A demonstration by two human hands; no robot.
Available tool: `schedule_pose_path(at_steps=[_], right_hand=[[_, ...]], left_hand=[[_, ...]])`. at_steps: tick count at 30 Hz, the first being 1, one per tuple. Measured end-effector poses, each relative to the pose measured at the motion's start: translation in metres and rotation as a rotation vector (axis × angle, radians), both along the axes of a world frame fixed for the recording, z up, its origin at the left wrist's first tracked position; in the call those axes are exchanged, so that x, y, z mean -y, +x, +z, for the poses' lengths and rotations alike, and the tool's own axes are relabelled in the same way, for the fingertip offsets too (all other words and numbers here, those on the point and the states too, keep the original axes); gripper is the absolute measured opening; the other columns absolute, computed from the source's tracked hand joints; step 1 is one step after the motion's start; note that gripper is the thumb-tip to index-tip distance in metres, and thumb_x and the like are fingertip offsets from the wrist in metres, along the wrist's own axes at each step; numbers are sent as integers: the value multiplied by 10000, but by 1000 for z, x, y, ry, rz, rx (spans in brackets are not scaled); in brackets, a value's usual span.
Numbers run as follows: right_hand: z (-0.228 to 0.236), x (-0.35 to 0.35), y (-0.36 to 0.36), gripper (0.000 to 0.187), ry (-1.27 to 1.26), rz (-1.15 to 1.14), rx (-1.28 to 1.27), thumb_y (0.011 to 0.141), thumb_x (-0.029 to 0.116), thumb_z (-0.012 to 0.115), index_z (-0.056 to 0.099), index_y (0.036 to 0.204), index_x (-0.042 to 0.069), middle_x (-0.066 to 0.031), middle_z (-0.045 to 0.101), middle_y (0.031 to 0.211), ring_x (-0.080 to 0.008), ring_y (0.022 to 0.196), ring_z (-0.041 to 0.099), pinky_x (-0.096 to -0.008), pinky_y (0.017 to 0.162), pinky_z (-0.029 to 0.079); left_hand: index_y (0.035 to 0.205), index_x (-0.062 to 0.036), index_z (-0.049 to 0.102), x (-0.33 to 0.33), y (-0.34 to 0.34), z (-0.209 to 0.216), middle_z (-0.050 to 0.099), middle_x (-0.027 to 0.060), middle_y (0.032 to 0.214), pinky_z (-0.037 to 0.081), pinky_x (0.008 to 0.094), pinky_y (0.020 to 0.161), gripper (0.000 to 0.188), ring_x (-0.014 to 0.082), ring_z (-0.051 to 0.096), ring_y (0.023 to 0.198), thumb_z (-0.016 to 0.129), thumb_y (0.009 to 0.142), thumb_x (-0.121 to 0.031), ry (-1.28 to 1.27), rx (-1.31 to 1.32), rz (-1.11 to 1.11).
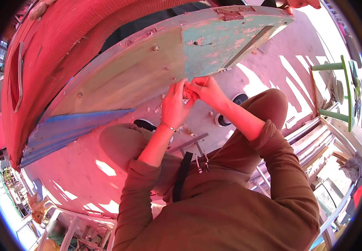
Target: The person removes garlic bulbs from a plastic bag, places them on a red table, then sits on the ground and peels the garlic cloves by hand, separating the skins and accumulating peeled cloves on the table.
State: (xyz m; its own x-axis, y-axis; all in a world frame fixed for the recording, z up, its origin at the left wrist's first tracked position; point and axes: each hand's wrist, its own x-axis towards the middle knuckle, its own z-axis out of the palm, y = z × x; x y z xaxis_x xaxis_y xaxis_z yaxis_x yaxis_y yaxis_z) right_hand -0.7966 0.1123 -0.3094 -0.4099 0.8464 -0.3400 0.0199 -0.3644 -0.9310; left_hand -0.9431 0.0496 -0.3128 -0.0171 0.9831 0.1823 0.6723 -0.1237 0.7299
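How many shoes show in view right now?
2: the left shoe, partly behind the left forearm; the right shoe, partly behind the right forearm. Others could be hidden.

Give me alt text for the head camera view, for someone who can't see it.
A seated person holds a small, indistinct item between left hand and right hand. A brown and green panel is in front, with red cloth beyond and a blue sheet at its lower left. A green frame is at far right.
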Motion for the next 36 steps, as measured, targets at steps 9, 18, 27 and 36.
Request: schedule_pose_path(at_steps=[9, 18, 27, 36], right_hand=[[4, -6, 6, 211, 201, -29, 33, 984, 175, 655, 605, 958, -29, -67, 632, 683, -114, 590, 614, -278, 496, 481], [8, -1, 4, 303, 144, 129, 80, 995, 253, 677, 575, 961, -30, -104, 673, 720, -124, 573, 625, -283, 487, 477], [7, 6, 4, 314, 599, 151, 192, 998, 270, 633, 544, 963, -29, -164, 641, 680, -263, 569, 642, -382, 546, 486], [-12, 15, -7, 282, 842, 108, 492, 970, 246, 612, 493, 963, -10, -254, 643, 707, -451, 681, 650, -527, 590, 500]], left_hand=[[1395, -35, 547, -7, -19, -19, 635, 23, 1118, 529, 239, 798, 554, 60, 582, 912, 724, 875, 36, -98, 550, -39], [1470, -33, 495, -6, -18, -10, 640, 46, 1185, 545, 266, 849, 663, 95, 617, 987, 782, 873, -14, -84, 488, -62], [1411, 23, 500, -2, -22, -4, 615, 75, 1236, 528, 292, 938, 569, 123, 604, 1079, 757, 907, -39, -171, 672, -158], [1367, 18, 526, 2, -14, -2, 625, 68, 1227, 498, 290, 982, 521, 120, 588, 1118, 722, 883, 25, -173, 618, -83]])
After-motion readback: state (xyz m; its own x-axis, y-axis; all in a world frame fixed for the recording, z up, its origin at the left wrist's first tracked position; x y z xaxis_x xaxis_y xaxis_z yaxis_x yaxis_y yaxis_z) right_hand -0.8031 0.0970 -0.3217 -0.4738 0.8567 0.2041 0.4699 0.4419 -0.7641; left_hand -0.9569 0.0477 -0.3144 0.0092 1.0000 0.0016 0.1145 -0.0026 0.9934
